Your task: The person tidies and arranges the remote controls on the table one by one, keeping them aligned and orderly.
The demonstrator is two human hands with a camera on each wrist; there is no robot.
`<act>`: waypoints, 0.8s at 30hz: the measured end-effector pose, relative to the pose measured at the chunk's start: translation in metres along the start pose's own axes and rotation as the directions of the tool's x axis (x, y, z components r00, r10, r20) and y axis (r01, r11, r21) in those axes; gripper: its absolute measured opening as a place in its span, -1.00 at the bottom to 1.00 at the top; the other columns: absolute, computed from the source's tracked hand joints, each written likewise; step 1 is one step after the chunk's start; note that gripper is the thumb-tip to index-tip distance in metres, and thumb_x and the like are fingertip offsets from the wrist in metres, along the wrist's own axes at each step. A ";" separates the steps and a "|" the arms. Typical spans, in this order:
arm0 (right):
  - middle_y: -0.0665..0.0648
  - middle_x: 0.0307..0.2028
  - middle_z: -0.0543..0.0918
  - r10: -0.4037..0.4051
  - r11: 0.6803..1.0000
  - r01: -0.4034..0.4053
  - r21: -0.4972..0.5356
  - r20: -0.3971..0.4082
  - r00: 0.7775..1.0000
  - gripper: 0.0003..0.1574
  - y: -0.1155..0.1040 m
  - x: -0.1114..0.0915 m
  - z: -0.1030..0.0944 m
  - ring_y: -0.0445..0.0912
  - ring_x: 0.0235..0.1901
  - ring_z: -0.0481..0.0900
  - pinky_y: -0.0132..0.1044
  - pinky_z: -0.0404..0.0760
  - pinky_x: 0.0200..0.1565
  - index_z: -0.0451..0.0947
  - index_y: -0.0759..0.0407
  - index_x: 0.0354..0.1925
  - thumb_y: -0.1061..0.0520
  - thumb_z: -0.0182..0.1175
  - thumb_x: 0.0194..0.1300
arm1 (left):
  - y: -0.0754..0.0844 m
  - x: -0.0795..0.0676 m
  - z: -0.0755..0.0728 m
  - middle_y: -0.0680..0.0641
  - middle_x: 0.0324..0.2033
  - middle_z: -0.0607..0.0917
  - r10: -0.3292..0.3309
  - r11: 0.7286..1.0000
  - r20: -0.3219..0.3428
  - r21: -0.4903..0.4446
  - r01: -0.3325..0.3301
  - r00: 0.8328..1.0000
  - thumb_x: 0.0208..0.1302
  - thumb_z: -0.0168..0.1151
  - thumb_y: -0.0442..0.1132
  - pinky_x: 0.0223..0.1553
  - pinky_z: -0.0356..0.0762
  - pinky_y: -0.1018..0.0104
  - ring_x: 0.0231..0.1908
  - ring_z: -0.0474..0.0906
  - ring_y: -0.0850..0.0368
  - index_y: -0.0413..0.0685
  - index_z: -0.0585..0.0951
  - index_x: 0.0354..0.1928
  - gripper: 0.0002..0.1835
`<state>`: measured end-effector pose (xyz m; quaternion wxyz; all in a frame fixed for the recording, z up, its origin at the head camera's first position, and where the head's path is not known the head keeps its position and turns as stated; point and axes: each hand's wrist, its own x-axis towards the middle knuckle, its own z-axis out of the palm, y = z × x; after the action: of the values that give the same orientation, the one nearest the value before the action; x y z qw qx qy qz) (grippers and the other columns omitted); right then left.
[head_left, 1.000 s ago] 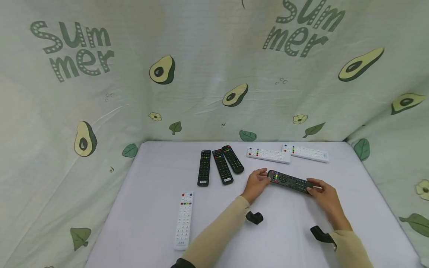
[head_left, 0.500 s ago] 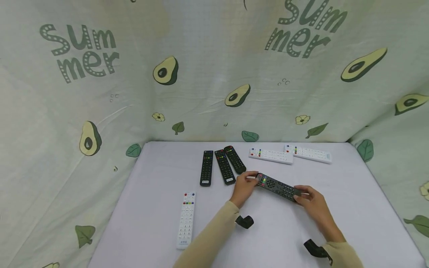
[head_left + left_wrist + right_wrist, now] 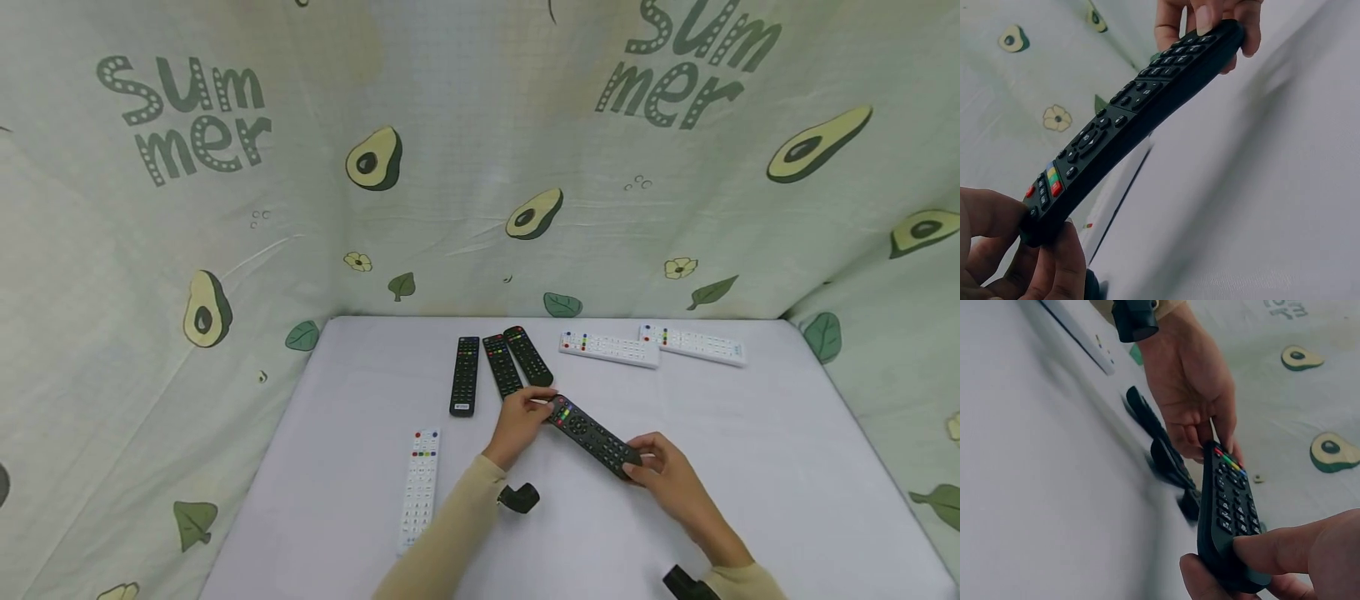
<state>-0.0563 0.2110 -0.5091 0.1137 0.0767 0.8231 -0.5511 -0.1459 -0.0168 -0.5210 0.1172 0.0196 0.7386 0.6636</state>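
A black remote control with coloured buttons near one end is held up off the table between both hands, slanting down to the right in the head view. My left hand pinches its end with the coloured buttons. At the opposite end, beyond the number keys, my right hand grips it between thumb and fingers. The left wrist view shows the remote from its side, its shadow falling on the cloth. From the right wrist, its keypad faces up, with the right thumb on its near end.
Behind the left hand lie more black remotes, two of them touching at an angle. Two white remotes overlap at the back right. Another white remote lies by the left forearm. A printed curtain stands behind the white table.
Both hands have carried the black remote to the left and nearer, and it slants more steeply. The left hand now covers the lower end of one black remote behind it.
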 end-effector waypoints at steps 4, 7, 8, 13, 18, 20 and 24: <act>0.24 -0.05 0.48 -0.008 1.000 0.007 0.011 0.027 1.000 -0.47 -0.005 -0.005 0.012 -0.02 -0.13 0.53 -0.31 0.58 -0.23 0.35 0.26 0.06 0.22 0.27 0.13 | 0.003 -0.006 -0.012 0.05 -0.14 0.56 0.012 1.000 0.024 0.015 -0.012 1.000 0.24 0.16 -0.35 -0.22 0.57 0.26 -0.25 0.54 0.18 0.00 0.62 -0.05 -0.75; 0.19 -0.09 0.48 -0.015 1.000 0.014 0.005 0.049 0.999 -0.45 -0.008 -0.008 0.021 -0.05 -0.16 0.53 -0.30 0.57 -0.23 0.38 0.24 0.06 0.22 0.29 0.10 | 0.014 -0.015 -0.021 0.00 -0.13 0.57 0.026 0.999 0.045 0.044 -0.028 0.999 0.26 0.13 -0.38 -0.24 0.57 0.31 -0.23 0.54 0.17 -0.11 0.60 -0.03 -0.75; 0.18 -0.10 0.49 -0.015 1.000 0.015 0.003 0.058 0.998 -0.45 -0.009 -0.009 0.024 -0.05 -0.17 0.53 -0.29 0.56 -0.24 0.38 0.23 0.06 0.21 0.30 0.09 | 0.019 -0.019 -0.025 -0.01 -0.12 0.57 0.027 0.998 0.054 0.057 -0.030 0.998 0.26 0.12 -0.39 -0.23 0.56 0.31 -0.23 0.53 0.17 -0.13 0.60 -0.03 -0.75; 0.14 -0.16 0.50 -0.008 1.000 0.007 0.015 0.109 0.994 -0.42 -0.013 -0.012 0.039 -0.07 -0.21 0.53 -0.26 0.54 -0.22 0.42 0.20 0.06 0.21 0.33 0.04 | 0.034 -0.032 -0.040 -0.05 -0.10 0.58 0.036 0.987 0.104 0.154 -0.052 0.994 0.27 0.10 -0.40 -0.22 0.54 0.25 -0.21 0.51 0.16 -0.19 0.58 -0.02 -0.75; 0.13 -0.17 0.50 -0.037 0.999 0.038 0.000 0.186 0.982 -0.35 -0.013 -0.013 0.054 -0.08 -0.23 0.53 -0.22 0.52 -0.20 0.41 0.23 0.09 0.14 0.36 0.01 | 0.023 -0.031 -0.055 0.02 -0.13 0.60 0.052 0.968 0.130 0.238 -0.082 0.990 0.27 0.13 -0.33 -0.31 0.47 0.32 -0.22 0.48 0.17 -0.07 0.61 -0.05 -0.77; 0.14 -0.16 0.50 -0.062 0.998 0.063 0.004 0.227 0.972 -0.32 -0.013 -0.014 0.060 -0.08 -0.22 0.52 -0.22 0.52 -0.19 0.38 0.25 0.11 0.11 0.36 0.02 | 0.014 -0.029 -0.061 0.07 -0.14 0.60 0.047 0.960 0.133 0.267 -0.081 0.990 0.27 0.14 -0.30 -0.32 0.47 0.31 -0.23 0.48 0.18 0.01 0.62 -0.07 -0.79; 0.18 -0.15 0.47 -0.131 0.991 0.125 0.041 0.309 0.942 -0.28 -0.013 -0.016 0.071 -0.06 -0.23 0.53 -0.26 0.51 -0.19 0.33 0.32 0.14 0.10 0.33 0.06 | 0.005 -0.031 -0.072 0.12 -0.14 0.60 0.046 0.943 0.147 0.320 -0.091 0.988 0.27 0.16 -0.26 -0.32 0.49 0.30 -0.23 0.49 0.20 0.11 0.63 -0.10 -0.80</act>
<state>-0.0370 0.1404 -0.5193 0.2052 -0.0634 0.7923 -0.5710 -0.1312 -0.0925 -0.5051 0.1398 0.1102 0.8270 0.5333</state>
